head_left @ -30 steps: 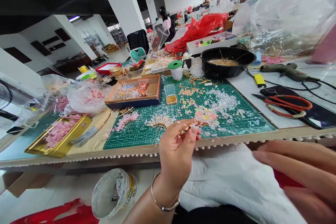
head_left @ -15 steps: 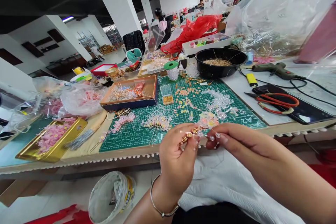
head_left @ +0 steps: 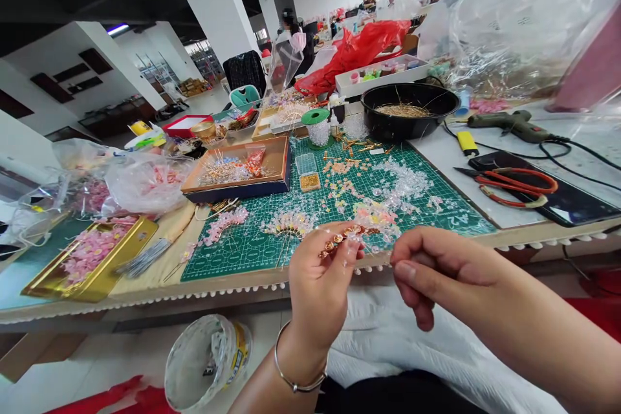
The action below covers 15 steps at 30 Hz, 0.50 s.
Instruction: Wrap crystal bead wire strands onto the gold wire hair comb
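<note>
My left hand [head_left: 317, 284], with a silver bangle on the wrist, pinches a small gold and red beaded ornament [head_left: 342, 237] just in front of the table edge. My right hand [head_left: 431, 268] is curled close beside it on the right, thumb against the fingers; what it pinches is too small to make out. Both hands hover over white cloth [head_left: 402, 343] on my lap. Behind them lies a green cutting mat [head_left: 339, 207] strewn with clear, pink and gold beads and finished beaded pieces.
An orange tray of pins [head_left: 240, 171], a gold tin of pink flowers [head_left: 90, 255], a black bowl [head_left: 410, 110], red-handled scissors [head_left: 514, 182], a glue gun [head_left: 509, 121] and plastic bags crowd the table. A tape roll [head_left: 206, 359] lies below. People work at far tables.
My right hand came up from the lower right to the ornament, then closed its fingers and drew slightly away to the right. The left hand kept hold of the ornament.
</note>
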Tool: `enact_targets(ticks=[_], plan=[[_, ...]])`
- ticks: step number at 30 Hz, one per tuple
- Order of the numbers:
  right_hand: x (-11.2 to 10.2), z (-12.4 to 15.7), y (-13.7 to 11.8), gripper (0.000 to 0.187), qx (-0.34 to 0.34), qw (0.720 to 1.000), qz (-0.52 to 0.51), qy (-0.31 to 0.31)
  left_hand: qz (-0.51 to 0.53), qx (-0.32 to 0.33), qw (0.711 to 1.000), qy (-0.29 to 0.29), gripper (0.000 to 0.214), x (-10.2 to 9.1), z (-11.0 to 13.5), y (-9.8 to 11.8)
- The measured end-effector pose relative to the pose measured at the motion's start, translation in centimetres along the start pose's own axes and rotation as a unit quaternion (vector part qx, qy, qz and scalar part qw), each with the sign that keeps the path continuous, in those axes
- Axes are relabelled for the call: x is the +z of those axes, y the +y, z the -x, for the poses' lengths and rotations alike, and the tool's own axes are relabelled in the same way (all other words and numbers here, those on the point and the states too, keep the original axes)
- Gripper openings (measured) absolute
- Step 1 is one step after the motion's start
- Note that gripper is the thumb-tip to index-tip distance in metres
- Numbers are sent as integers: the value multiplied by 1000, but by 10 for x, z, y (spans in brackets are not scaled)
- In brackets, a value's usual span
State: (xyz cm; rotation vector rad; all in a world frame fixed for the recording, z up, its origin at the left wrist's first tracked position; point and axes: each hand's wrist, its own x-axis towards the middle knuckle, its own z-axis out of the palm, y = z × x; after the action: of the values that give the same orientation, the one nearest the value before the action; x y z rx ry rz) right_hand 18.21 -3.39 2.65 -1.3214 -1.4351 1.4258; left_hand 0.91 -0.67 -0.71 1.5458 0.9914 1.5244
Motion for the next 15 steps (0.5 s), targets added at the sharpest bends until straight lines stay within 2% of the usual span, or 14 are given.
enact_targets(ticks=[2,4,8,12,13,15], plan=[[-2,-2,1,21,22,998,-36,-40,-29,15,999,0,17,0,0,0],[-3,-5,0,18,14,997,-65,-50,-70,45,997,1,19,-1,1,1],[0,-8,-4,17,-29,997,-72,-1,-128,96,987,0,20,-1,1,2],[4,-7,-6,20,-110,986,57,108,-152,149,977,-4,23,-1,-1,1],[5,-8,-6,22,-113,984,72,115,-158,163,974,-6,23,-1,-2,2],[4,-9,-7,27,-88,990,67,87,-173,187,967,-12,25,-1,-3,3]])
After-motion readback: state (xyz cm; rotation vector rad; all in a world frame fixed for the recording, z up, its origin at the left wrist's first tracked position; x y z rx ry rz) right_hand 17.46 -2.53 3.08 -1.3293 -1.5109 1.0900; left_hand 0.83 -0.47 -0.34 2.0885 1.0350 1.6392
